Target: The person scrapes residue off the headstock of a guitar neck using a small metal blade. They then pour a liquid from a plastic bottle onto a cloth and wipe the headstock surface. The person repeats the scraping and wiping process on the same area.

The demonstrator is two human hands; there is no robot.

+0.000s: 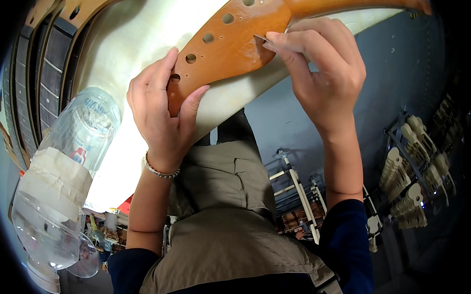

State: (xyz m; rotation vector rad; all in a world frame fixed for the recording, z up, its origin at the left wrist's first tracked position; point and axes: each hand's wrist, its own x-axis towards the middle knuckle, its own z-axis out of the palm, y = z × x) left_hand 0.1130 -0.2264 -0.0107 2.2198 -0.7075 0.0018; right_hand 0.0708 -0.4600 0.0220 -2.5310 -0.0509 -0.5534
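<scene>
A glossy orange-brown guitar neck lies across the white worktop, its headstock (218,61) turned back-side up with a row of tuner holes along one edge. My left hand (161,105) is wrapped around the headstock's tip, fingers on one side and thumb on the other. Between the thumb and forefinger of my right hand (329,72) is a small thin metal blade (260,38). Its edge meets the headstock surface, or hovers just over it, near where the neck begins. A wet-looking or uneven shine surrounds that spot.
Several guitar necks with dark fretboards (52,68) stand at the left on the white worktop (141,24). A clear plastic bottle (48,231) with a paper band lies beside them, near the worktop's edge. Racks of pale necks (413,189) stand on the grey floor to the right.
</scene>
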